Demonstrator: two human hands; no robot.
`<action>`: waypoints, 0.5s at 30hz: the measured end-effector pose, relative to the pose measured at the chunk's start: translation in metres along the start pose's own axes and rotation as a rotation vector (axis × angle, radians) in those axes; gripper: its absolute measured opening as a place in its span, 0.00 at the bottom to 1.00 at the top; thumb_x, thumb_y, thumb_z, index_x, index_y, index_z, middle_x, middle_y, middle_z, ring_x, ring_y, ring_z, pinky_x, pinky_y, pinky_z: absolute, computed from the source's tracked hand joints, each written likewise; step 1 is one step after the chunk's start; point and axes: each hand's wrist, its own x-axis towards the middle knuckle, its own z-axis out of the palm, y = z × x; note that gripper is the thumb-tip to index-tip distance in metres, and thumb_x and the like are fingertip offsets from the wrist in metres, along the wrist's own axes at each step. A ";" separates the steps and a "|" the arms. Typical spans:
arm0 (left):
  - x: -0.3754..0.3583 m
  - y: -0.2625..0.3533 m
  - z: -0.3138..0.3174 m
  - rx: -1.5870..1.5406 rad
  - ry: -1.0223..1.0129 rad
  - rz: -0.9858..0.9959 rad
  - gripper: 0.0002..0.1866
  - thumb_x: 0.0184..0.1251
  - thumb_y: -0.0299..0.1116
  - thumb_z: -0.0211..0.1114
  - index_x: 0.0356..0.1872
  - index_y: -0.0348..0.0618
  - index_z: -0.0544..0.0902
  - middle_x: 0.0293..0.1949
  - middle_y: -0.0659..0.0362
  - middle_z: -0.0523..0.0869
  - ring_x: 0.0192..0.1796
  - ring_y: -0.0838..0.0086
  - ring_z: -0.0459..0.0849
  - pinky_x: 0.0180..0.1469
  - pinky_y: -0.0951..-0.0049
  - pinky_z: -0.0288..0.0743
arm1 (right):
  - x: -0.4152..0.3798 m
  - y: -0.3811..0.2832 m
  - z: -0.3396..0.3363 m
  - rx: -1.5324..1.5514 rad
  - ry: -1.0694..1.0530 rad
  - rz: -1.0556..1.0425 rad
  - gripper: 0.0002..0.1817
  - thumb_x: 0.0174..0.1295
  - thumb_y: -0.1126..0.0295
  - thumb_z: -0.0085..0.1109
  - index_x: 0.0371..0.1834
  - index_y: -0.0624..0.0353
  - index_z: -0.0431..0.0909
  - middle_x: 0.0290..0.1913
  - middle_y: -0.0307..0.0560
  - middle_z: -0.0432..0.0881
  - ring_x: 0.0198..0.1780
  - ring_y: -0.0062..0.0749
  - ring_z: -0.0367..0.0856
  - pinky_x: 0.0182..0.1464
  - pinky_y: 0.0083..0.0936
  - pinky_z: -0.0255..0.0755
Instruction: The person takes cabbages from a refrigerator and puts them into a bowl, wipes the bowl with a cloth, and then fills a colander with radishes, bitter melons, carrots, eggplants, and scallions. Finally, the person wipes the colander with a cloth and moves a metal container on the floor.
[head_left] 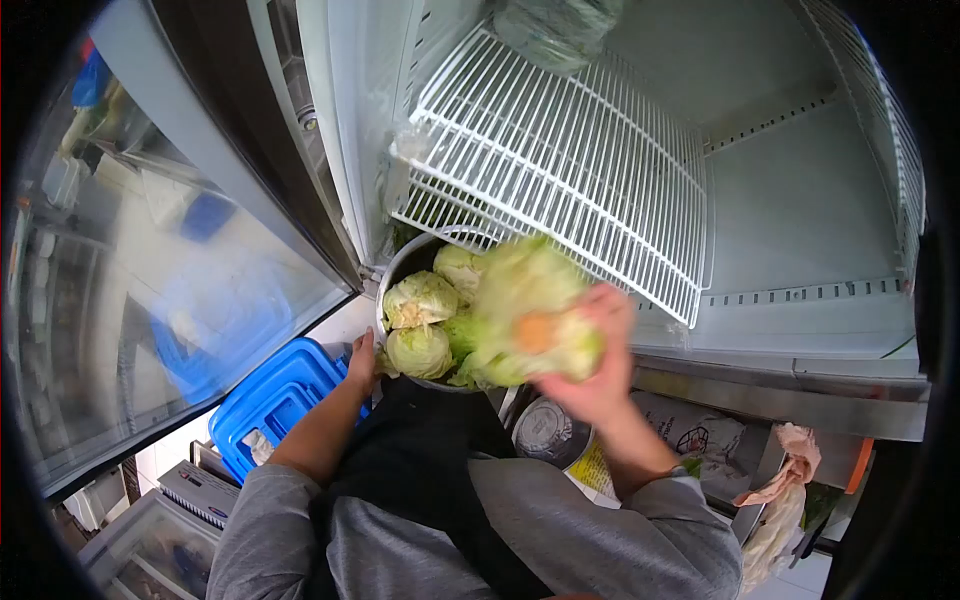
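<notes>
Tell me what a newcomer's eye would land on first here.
Probably the big, blurred leafy head in the right hand, near the middle of the view. Next, the metal pot of similar heads just left of it, then the bright blue plastic item at lower left.

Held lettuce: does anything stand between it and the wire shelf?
Nothing visible: the lettuce, in the right hand, overlaps the near edge of the wire shelf in view, and the glass door stands open. Depth is unclear.

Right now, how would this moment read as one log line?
left hand: at side of metal container | right hand: holding blurred leafy head | other heads: inside container | glass door: open
</notes>
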 end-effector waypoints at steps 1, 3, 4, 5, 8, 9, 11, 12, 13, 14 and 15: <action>0.001 -0.002 0.000 0.027 0.015 -0.017 0.46 0.62 0.70 0.49 0.73 0.53 0.51 0.73 0.51 0.54 0.71 0.51 0.60 0.64 0.35 0.56 | 0.022 -0.005 -0.015 -0.012 0.092 -0.091 0.49 0.41 0.65 0.75 0.70 0.49 0.59 0.59 0.51 0.61 0.64 0.51 0.63 0.66 0.45 0.60; -0.003 0.004 -0.007 0.059 0.037 -0.018 0.46 0.62 0.71 0.48 0.73 0.53 0.51 0.73 0.49 0.54 0.71 0.49 0.60 0.64 0.33 0.55 | 0.087 -0.022 -0.048 -0.087 0.407 -0.106 0.42 0.43 0.68 0.72 0.66 0.51 0.63 0.60 0.53 0.61 0.64 0.44 0.63 0.63 0.40 0.65; 0.003 0.000 -0.009 0.044 0.024 -0.058 0.46 0.62 0.71 0.47 0.74 0.54 0.49 0.73 0.49 0.54 0.71 0.47 0.59 0.64 0.33 0.54 | 0.120 -0.026 -0.067 -0.233 0.461 -0.103 0.41 0.44 0.67 0.71 0.66 0.51 0.64 0.61 0.53 0.60 0.65 0.44 0.63 0.63 0.39 0.66; 0.006 -0.003 -0.009 0.026 0.009 -0.101 0.46 0.62 0.72 0.47 0.74 0.55 0.47 0.73 0.48 0.53 0.71 0.44 0.58 0.65 0.33 0.54 | 0.150 -0.022 -0.083 -0.382 0.510 -0.100 0.39 0.45 0.67 0.70 0.65 0.50 0.66 0.62 0.53 0.60 0.65 0.44 0.64 0.63 0.38 0.66; -0.003 -0.002 -0.010 -0.045 -0.110 -0.157 0.45 0.65 0.70 0.44 0.75 0.58 0.39 0.74 0.46 0.51 0.72 0.40 0.54 0.66 0.27 0.44 | 0.238 0.037 -0.125 -0.765 0.497 -0.139 0.36 0.44 0.68 0.70 0.62 0.43 0.70 0.62 0.55 0.63 0.63 0.51 0.66 0.63 0.42 0.67; -0.006 -0.002 -0.010 -0.046 -0.107 -0.150 0.45 0.65 0.70 0.44 0.75 0.58 0.39 0.74 0.46 0.51 0.72 0.40 0.54 0.66 0.27 0.44 | 0.263 0.058 -0.130 -0.862 0.447 -0.135 0.36 0.44 0.69 0.70 0.62 0.41 0.71 0.62 0.54 0.65 0.63 0.54 0.66 0.63 0.45 0.66; -0.009 -0.003 -0.011 -0.009 -0.092 -0.136 0.49 0.61 0.72 0.47 0.75 0.57 0.41 0.75 0.48 0.48 0.73 0.39 0.52 0.66 0.32 0.48 | 0.293 0.076 -0.124 -1.317 0.240 -0.011 0.31 0.50 0.73 0.64 0.61 0.39 0.72 0.63 0.49 0.67 0.64 0.54 0.65 0.62 0.49 0.66; -0.010 -0.005 -0.013 -0.016 -0.087 -0.129 0.49 0.61 0.72 0.47 0.75 0.57 0.41 0.75 0.48 0.48 0.73 0.39 0.52 0.66 0.32 0.48 | 0.305 0.095 -0.125 -1.312 0.242 -0.021 0.31 0.50 0.73 0.64 0.61 0.39 0.72 0.63 0.49 0.67 0.64 0.54 0.65 0.62 0.49 0.66; -0.009 -0.009 -0.016 -0.027 -0.100 -0.121 0.49 0.61 0.72 0.48 0.74 0.57 0.41 0.75 0.48 0.48 0.73 0.39 0.51 0.67 0.32 0.48 | 0.316 0.120 -0.131 -1.414 0.106 -0.165 0.29 0.53 0.74 0.59 0.60 0.39 0.72 0.65 0.47 0.66 0.65 0.55 0.64 0.63 0.49 0.66; -0.010 -0.012 -0.018 -0.038 -0.112 -0.116 0.49 0.61 0.72 0.48 0.74 0.57 0.42 0.75 0.48 0.48 0.73 0.39 0.51 0.67 0.33 0.48 | 0.322 0.141 -0.130 -1.509 -0.035 -0.312 0.28 0.55 0.76 0.55 0.60 0.39 0.72 0.66 0.45 0.65 0.66 0.55 0.63 0.64 0.49 0.65; -0.010 -0.015 -0.018 -0.046 -0.110 -0.113 0.49 0.61 0.72 0.48 0.74 0.57 0.42 0.75 0.48 0.48 0.73 0.39 0.51 0.67 0.33 0.48 | 0.327 0.152 -0.124 -1.507 -0.035 -0.321 0.28 0.55 0.76 0.55 0.60 0.39 0.72 0.66 0.45 0.65 0.66 0.55 0.63 0.64 0.49 0.65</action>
